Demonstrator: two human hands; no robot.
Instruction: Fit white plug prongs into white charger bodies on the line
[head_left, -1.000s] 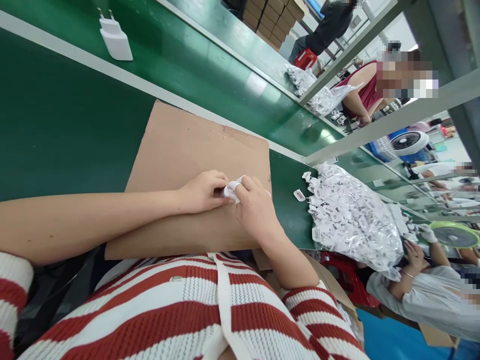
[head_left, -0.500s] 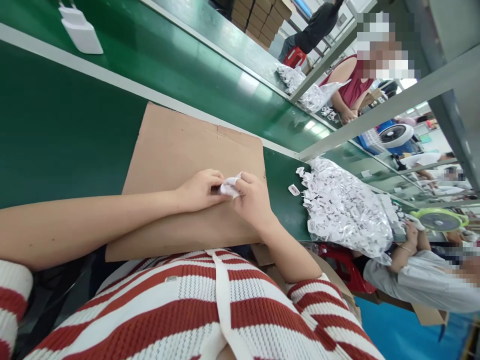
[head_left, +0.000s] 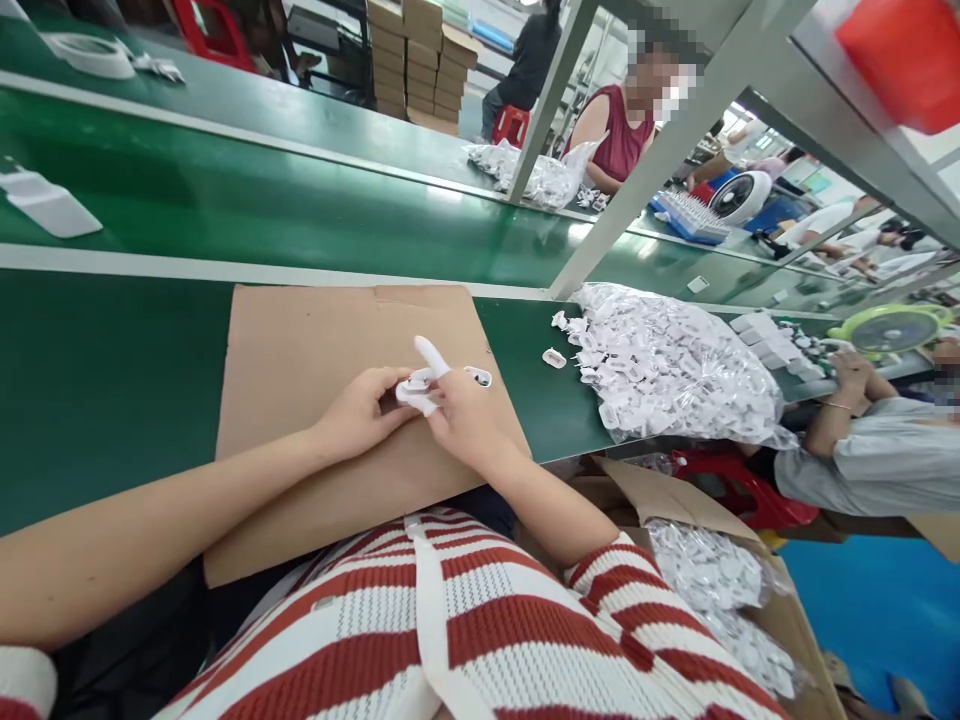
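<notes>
the left hand point(head_left: 361, 408) has its grip closed on a white part point(head_left: 409, 389) above the cardboard sheet point(head_left: 300, 350), handling seemingly unfinished. the right hand point(head_left: 469, 415) touches it, but whether that grip pinches i cannot tell. at three o'clock from the hands, a well-filled bag point(head_left: 705, 385) of white pieces remains on the desk point(head_left: 559, 415). fingers hide much of the part; the white plug point(head_left: 56, 205) towards ten o'clock is cut off.

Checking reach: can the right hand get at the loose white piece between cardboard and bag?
Probably yes: the loose piece lies uncovered on the table near the right hand, which, however, holds a white part.
</notes>
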